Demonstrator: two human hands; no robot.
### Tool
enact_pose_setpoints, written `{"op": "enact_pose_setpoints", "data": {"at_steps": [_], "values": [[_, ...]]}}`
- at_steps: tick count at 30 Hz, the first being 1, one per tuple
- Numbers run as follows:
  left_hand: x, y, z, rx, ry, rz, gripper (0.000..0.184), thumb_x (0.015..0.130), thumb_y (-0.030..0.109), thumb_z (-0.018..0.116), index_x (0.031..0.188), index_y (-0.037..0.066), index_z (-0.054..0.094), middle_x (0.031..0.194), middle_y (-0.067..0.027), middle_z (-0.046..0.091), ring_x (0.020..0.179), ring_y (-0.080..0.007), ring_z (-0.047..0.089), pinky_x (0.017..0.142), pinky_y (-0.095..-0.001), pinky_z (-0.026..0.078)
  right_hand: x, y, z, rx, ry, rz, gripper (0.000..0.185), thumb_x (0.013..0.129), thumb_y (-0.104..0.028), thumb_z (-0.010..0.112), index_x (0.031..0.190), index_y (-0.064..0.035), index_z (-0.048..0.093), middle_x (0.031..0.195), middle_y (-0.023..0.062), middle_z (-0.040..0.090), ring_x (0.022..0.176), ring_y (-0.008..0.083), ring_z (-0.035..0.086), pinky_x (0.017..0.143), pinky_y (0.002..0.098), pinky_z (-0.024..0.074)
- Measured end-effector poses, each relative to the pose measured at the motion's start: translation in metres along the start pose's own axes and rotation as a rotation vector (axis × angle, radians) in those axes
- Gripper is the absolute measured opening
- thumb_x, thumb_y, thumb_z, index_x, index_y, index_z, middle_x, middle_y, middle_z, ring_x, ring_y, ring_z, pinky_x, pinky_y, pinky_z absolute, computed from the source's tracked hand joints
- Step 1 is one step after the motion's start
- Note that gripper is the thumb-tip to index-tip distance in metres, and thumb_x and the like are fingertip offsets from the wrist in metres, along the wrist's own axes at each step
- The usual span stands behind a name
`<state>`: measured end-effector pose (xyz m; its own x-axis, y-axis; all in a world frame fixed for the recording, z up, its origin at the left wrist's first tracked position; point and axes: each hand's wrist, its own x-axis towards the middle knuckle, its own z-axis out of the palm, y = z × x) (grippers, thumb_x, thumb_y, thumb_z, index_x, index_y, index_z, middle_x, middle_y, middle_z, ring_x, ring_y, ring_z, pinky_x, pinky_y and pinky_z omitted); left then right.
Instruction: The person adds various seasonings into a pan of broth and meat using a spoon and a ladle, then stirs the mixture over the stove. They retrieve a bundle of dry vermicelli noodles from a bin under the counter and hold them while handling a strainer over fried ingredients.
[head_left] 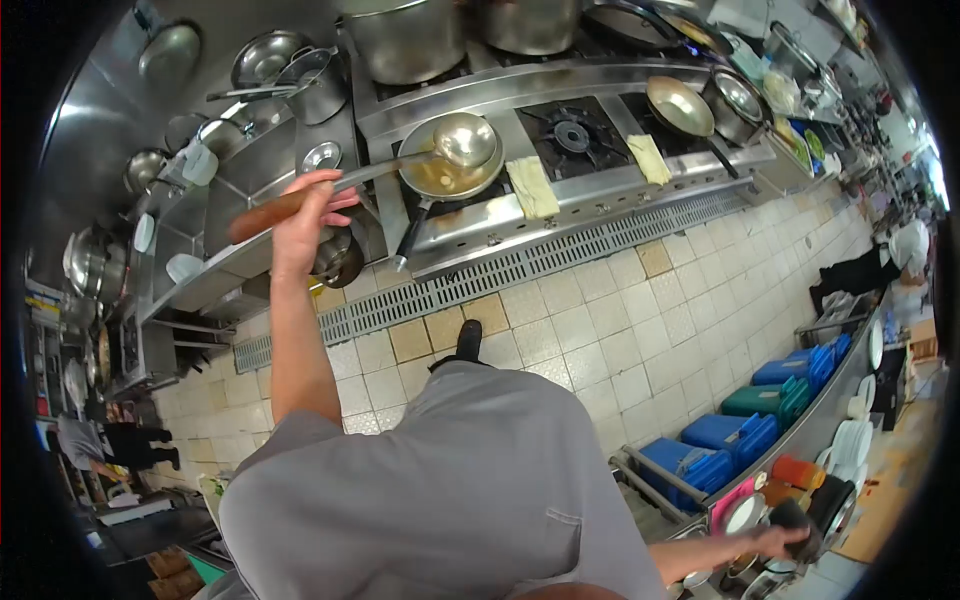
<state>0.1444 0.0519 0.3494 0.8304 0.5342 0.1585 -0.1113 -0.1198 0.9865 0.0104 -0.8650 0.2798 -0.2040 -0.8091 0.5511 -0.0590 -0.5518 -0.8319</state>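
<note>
My left hand (304, 217) is wrapped round the wooden handle of a large metal ladle (463, 140). The ladle's bowl is over a frying pan (430, 183) that stands on the stove, with yellowish liquid and a small pale piece in it. The pan's dark handle points towards me. Far off to my right, my right hand (778, 541) reaches to a crowded counter, its fingers round a dark, rounded container (790, 516) whose kind I cannot make out. Beside that container are an orange-red tub (796, 472) and a white-topped bowl (743, 514).
Folded yellow cloths (532, 188) lie on the stove's front edge near a bare burner (571, 137). A second pan (681, 106) sits further right. Large pots (405, 45) stand behind. Blue bins (687, 470) line the right counter. Other people are at far left and far right.
</note>
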Motion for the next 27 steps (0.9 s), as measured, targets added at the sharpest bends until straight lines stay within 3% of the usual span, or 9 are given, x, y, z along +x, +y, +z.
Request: {"op": "enact_pose_setpoints", "data": {"at_steps": [3, 4, 6, 7, 9, 11, 14, 19, 27], "values": [[0.026, -0.033, -0.03, 0.011, -0.063, -0.015, 0.027, 0.097, 0.022, 0.06, 0.113, 0.001, 0.062, 0.102, -0.0147, 0.07, 0.097, -0.0235, 0.07, 0.073, -0.0306, 0.058, -0.158, -0.099, 0.084, 0.258, -0.669, -0.075, 0.042, 0.085, -0.014, 0.075, 0.116, 0.0074, 0.058, 0.106, 0.0149, 0.067, 0.085, 0.0248, 0.065, 0.077, 0.0367, 0.0587], [0.035, -0.043, -0.041, 0.021, -0.094, -0.04, 0.024, 0.097, 0.02, 0.061, 0.113, 0.002, 0.063, 0.103, -0.0133, 0.069, 0.098, -0.0224, 0.07, 0.074, -0.0307, 0.058, -0.212, -0.137, 0.101, 0.159, -0.909, 0.32, 0.052, 0.083, -0.01, 0.076, 0.127, 0.0061, 0.054, 0.117, 0.0154, 0.064, 0.096, 0.0241, 0.063, 0.086, 0.0366, 0.0556], [0.047, -0.049, -0.054, -0.03, -0.098, -0.073, 0.022, 0.096, 0.017, 0.062, 0.112, 0.002, 0.063, 0.104, -0.0124, 0.068, 0.098, -0.0215, 0.07, 0.075, -0.0311, 0.059, -0.321, -0.174, 0.137, 0.1, -1.182, -0.042, 0.078, 0.081, -0.009, 0.077, 0.145, 0.0061, 0.035, 0.144, 0.0179, 0.045, 0.13, 0.0269, 0.045, 0.113, 0.0408, 0.0337], [0.052, -0.053, -0.06, -0.018, -0.094, -0.079, 0.023, 0.096, 0.018, 0.062, 0.112, 0.001, 0.062, 0.104, -0.0132, 0.068, 0.098, -0.0231, 0.07, 0.076, -0.0319, 0.059, -0.379, -0.213, 0.142, -0.058, -1.312, -0.098, 0.081, 0.08, -0.01, 0.077, 0.147, 0.0056, 0.034, 0.148, 0.0203, 0.042, 0.135, 0.0277, 0.041, 0.116, 0.04, 0.0286], [0.06, -0.061, -0.071, 0.0, -0.09, -0.091, 0.026, 0.097, 0.02, 0.061, 0.112, -0.001, 0.061, 0.104, -0.0146, 0.067, 0.1, -0.0263, 0.07, 0.076, -0.0334, 0.06, -0.472, -0.275, 0.158, 0.056, -1.707, -0.16, 0.084, 0.076, -0.012, 0.079, 0.145, 0.0052, 0.036, 0.148, 0.0229, 0.044, 0.136, 0.0299, 0.044, 0.111, 0.0401, 0.0371], [0.062, -0.069, -0.078, -0.024, -0.092, -0.088, 0.025, 0.097, 0.019, 0.062, 0.111, -0.002, 0.06, 0.105, -0.0148, 0.066, 0.1, -0.0269, 0.07, 0.077, -0.0341, 0.06, -0.559, -0.302, 0.178, 0.267, -1.919, -0.3, 0.082, 0.071, -0.012, 0.08, 0.141, 0.0029, 0.041, 0.13, 0.0239, 0.058, 0.121, 0.0331, 0.058, 0.102, 0.0393, 0.0456], [0.057, -0.077, -0.087, -0.083, -0.088, -0.102, 0.024, 0.097, 0.018, 0.061, 0.109, -0.003, 0.06, 0.107, -0.0147, 0.064, 0.102, -0.0282, 0.069, 0.079, -0.0348, 0.06, -0.651, -0.341, 0.2, -0.016, -2.011, -0.792, 0.072, 0.075, -0.022, 0.074, 0.14, -0.0108, 0.045, 0.123, 0.0212, 0.062, 0.112, 0.0385, 0.062, 0.094, 0.0449, 0.0504], [0.051, -0.091, -0.091, -0.164, -0.035, -0.126, 0.019, 0.097, 0.013, 0.06, 0.109, -0.002, 0.062, 0.104, -0.0122, 0.067, 0.098, -0.0215, 0.069, 0.078, -0.0321, 0.06, -0.722, -0.409, 0.219, -0.427, -2.048, -1.207, 0.05, 0.08, -0.018, 0.068, 0.126, -0.0124, 0.051, 0.117, 0.0188, 0.066, 0.108, 0.0336, 0.066, 0.09, 0.0444, 0.053], [0.065, -0.107, -0.099, -0.197, -0.011, -0.136, 0.019, 0.099, 0.013, 0.059, 0.109, -0.003, 0.061, 0.103, -0.0122, 0.066, 0.098, -0.0215, 0.069, 0.079, -0.0316, 0.06, -0.71, -0.431, 0.234, -0.53, -1.944, -1.378, 0.036, 0.084, -0.013, 0.061, 0.12, -0.0142, 0.055, 0.102, 0.0146, 0.072, 0.098, 0.0332, 0.07, 0.084, 0.0429, 0.0562]]}}
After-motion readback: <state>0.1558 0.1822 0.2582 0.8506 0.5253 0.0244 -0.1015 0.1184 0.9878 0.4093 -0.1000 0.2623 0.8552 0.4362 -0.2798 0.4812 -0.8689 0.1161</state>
